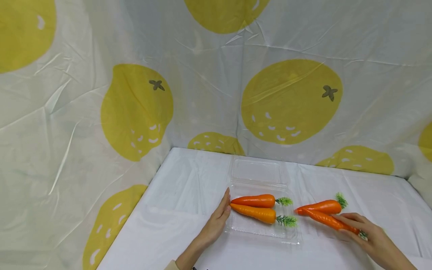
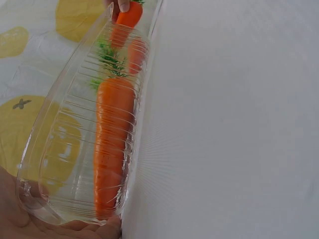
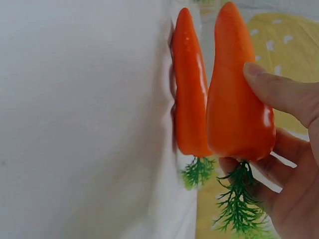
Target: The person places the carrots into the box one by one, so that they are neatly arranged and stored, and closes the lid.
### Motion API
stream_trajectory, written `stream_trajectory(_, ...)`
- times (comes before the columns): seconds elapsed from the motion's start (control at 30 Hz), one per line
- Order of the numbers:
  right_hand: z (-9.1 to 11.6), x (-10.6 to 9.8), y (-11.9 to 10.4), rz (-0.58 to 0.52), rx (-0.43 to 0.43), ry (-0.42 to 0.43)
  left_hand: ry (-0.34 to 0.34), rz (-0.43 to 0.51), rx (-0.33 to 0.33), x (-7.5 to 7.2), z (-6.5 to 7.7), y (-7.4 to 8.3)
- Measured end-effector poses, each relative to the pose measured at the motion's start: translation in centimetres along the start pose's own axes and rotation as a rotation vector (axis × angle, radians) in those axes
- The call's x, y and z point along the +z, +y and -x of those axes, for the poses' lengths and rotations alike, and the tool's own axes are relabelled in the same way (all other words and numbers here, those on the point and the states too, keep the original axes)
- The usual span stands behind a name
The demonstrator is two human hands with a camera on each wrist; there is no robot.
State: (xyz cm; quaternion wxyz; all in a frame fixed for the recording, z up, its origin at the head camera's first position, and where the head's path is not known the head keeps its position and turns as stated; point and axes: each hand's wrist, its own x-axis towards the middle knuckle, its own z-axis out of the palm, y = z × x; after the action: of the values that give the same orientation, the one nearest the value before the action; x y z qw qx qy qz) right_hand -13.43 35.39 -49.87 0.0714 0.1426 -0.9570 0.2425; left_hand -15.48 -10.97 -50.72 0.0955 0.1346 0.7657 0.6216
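A clear plastic clamshell container (image 1: pixel 260 230) lies on the table with its lid folded back. Two artificial carrots with green plastic tops lie inside it, a red-orange carrot (image 1: pixel 254 201) behind a lighter orange carrot (image 1: pixel 254 213), tips to the left. Along the container's left side rests my left hand (image 1: pixel 217 221), fingers extended against its wall; the left wrist view shows this hand (image 2: pixel 55 226) at the container's end. To the right, my right hand (image 1: pixel 369 234) grips a carrot (image 3: pixel 239 99) between thumb and fingers, its tip pointing left. Another carrot (image 3: pixel 189 89) lies right beside it on the cloth.
White cloth (image 1: pixel 152 240) covers the table. The clear lid (image 1: pixel 258 170) extends toward the back edge. A lemon-print curtain (image 1: pixel 209 93) hangs behind the table and along its left side.
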Motion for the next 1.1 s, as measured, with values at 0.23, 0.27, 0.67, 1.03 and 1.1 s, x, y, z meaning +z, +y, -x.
stream_trajectory(0.23, -0.3, -0.5, -1.7, -0.032, -0.01, 0.07, -0.004, 0.006, 0.002, 0.0, 0.0, -0.1)
stream_trajectory(0.27, -0.5, -0.6, -2.0, -0.033, -0.01, 0.074, -0.003, 0.006, 0.002, 0.0, 0.0, -0.1)
stream_trajectory(0.67, -1.3, -1.5, -4.6, -0.081, -0.05, 0.132, -0.006, 0.014, 0.0, 0.0, 0.0, -0.1)
stream_trajectory(1.03, -2.0, -1.6, -7.7, -0.158, -0.133, 0.134, -0.007, 0.012, 0.006, -0.1, 0.0, 0.0)
stream_trajectory(1.1, -2.2, -1.4, -8.4, -0.181, -0.172, 0.129, -0.007, 0.013, 0.006, 0.0, 0.0, 0.0)
